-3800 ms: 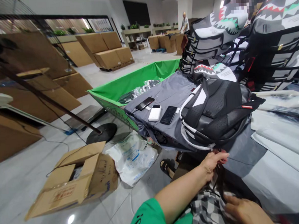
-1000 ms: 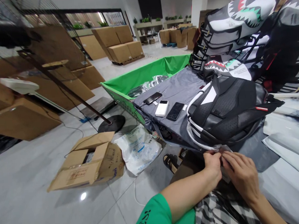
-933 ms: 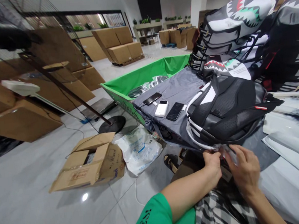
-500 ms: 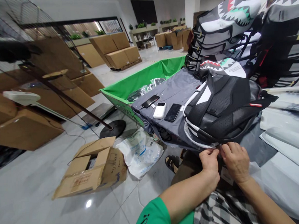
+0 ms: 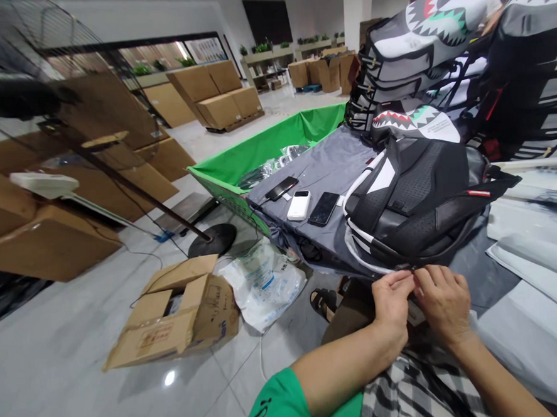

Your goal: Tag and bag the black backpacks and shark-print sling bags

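Note:
A black backpack (image 5: pixel 420 203) with white piping lies on its side on the grey-covered table (image 5: pixel 323 162). At its near edge my left hand (image 5: pixel 392 301) and my right hand (image 5: pixel 443 302) meet, both with fingers curled in a pinch on a small item I cannot make out, close to a hanging tag (image 5: pixel 414 313). Checked fabric (image 5: pixel 412 392) lies over my lap below the hands.
Two phones (image 5: pixel 324 208) and a white power bank (image 5: pixel 300 205) lie on the table. Stacked shark-print backpacks (image 5: pixel 419 42) stand behind. A green bin (image 5: pixel 260 150), an open cardboard box (image 5: pixel 181 312), a plastic bag (image 5: pixel 264 285), a fan stand (image 5: pixel 212 239) and white poly bags (image 5: pixel 531 262) surround me.
My right hand rose from my lap to join the left at the backpack's edge; a clear plastic bit seen in it earlier no longer shows. Both hands stay pinched together.

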The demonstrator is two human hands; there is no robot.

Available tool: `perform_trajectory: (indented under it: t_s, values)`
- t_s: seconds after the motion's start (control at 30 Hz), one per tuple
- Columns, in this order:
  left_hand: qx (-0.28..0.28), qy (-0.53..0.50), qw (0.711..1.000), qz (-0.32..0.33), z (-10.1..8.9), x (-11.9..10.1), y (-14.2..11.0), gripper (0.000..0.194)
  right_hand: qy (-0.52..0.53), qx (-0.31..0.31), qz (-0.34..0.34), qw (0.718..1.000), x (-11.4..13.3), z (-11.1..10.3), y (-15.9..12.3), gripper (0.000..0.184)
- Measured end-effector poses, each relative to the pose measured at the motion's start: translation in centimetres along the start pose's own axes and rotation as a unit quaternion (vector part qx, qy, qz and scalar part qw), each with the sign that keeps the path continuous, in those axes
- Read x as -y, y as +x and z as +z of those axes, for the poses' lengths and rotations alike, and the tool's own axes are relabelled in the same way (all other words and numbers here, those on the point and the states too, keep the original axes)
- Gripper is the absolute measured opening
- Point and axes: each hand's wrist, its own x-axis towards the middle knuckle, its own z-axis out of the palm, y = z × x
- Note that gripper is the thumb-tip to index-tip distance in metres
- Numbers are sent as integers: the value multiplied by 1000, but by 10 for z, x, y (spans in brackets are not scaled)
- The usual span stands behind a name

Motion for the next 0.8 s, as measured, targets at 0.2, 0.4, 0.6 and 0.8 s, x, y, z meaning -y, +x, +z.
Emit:
perform_trajectory:
  t_s: [0.2, 0.4, 0.6, 0.8]
  values:
    - [43, -17, 999, 0, -14, 17, 8, 34, 183, -6, 104, 978, -8, 6, -1, 28]
    - [182, -131, 972, -64, 4, 29, 25, 51, 375, 110, 260, 883, -27, 11, 0, 39]
    - [164, -128, 976, -70, 2, 31, 25, 59, 370, 118, 306, 869, -31, 13, 2, 50]
    - [110, -73, 986, -99, -1, 35, 27, 69, 258, 30, 420, 870, -92, -61, -53, 59]
